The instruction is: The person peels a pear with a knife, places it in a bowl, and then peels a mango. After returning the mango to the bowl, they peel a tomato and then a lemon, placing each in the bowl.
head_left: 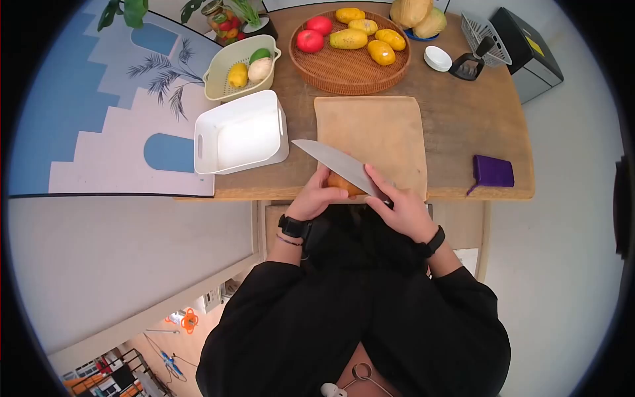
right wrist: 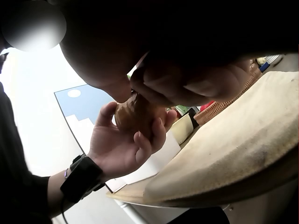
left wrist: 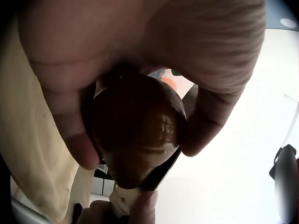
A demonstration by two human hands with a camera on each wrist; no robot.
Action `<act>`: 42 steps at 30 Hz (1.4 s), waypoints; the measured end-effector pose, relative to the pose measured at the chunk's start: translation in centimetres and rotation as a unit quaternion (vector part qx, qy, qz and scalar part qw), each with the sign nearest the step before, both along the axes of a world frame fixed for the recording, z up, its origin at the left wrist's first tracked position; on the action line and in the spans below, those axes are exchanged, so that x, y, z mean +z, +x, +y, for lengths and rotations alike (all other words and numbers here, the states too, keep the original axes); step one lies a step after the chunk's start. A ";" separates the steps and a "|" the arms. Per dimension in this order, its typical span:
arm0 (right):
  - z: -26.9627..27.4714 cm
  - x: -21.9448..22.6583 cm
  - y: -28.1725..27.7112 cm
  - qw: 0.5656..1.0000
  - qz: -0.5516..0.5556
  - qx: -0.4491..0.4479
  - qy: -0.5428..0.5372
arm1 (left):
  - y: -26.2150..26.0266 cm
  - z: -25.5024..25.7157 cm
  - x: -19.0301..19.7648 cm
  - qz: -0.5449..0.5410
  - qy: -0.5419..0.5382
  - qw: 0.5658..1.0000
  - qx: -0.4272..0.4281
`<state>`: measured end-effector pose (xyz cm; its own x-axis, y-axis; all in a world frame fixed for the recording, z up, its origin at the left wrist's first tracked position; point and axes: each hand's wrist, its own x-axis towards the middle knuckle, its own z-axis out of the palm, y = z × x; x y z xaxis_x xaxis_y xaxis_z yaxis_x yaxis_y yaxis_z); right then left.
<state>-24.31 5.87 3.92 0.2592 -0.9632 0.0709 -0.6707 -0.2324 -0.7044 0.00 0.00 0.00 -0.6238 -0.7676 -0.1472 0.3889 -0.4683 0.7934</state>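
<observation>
My left hand (head_left: 316, 198) holds a glossy brown-skinned onion (head_left: 342, 184) at the front edge of a tan cutting board (head_left: 374, 122). In the left wrist view the fingers and thumb curl round both sides of the onion (left wrist: 140, 126), whose tapered end points away from the palm. My right hand (head_left: 405, 212) grips a large chef's knife (head_left: 334, 160) near its handle, mostly hidden by the fingers. The blade slants over the onion, tip up and to the left. In the right wrist view, right-hand fingers are right at the onion's top (right wrist: 135, 112).
A white bin (head_left: 241, 132) stands left of the board, with a pale green colander (head_left: 218, 69) of produce behind it. Behind the board is a round wicker tray (head_left: 350, 73) of yellow and red produce. A white bowl (head_left: 437, 58) and a purple pouch (head_left: 493, 172) lie to the right.
</observation>
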 end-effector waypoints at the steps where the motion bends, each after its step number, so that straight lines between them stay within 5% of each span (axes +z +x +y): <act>1: 0.0 -0.1 -0.1 1.000 -0.017 0.003 -0.005 | 0.0 0.0 0.5 -0.011 0.010 1.000 -0.009; 6: 1.0 -0.1 1.4 0.996 -0.084 0.006 0.030 | 2.5 0.4 3.0 -0.158 0.025 0.979 -0.126; 9: 0.9 -0.4 1.3 0.992 -0.124 0.022 -0.010 | 1.7 0.6 2.9 -0.124 0.001 0.988 -0.087; 12: 0.9 0.1 1.0 0.998 -0.050 0.009 0.038 | 1.0 0.9 1.7 -0.091 -0.035 0.993 -0.062; 14: 0.4 -0.2 1.1 0.995 -0.094 0.013 -0.031 | 0.8 0.9 1.5 -0.038 0.033 0.999 -0.021; 17: 0.6 0.1 1.1 0.999 -0.046 0.005 0.019 | 0.4 0.8 -0.2 -0.087 -0.009 0.995 0.041; 30: 0.6 0.3 1.3 0.998 -0.036 -0.004 0.049 | -0.7 0.7 1.4 -0.123 -0.073 0.990 0.008; 32: 0.4 -0.4 1.5 0.999 -0.044 -0.009 -0.031 | -0.9 0.8 2.3 -0.051 0.037 0.998 0.015; 36: 0.2 0.1 1.7 0.999 -0.022 -0.015 -0.028 | -0.3 0.5 0.6 0.032 0.041 0.999 -0.015; 38: 0.0 0.2 1.7 0.999 0.001 -0.022 -0.044 | -0.5 0.1 0.7 0.166 0.148 0.975 -0.002; 42: 0.0 0.5 1.6 0.999 0.041 0.004 -0.015 | -1.8 0.5 -0.4 0.052 0.112 0.987 0.107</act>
<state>-22.69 5.82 4.41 0.2736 -0.9587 0.0777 -0.7232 -0.2583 -0.6405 -1.76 0.54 -0.42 -0.4713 -0.8393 -0.2712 0.5720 -0.5249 0.6303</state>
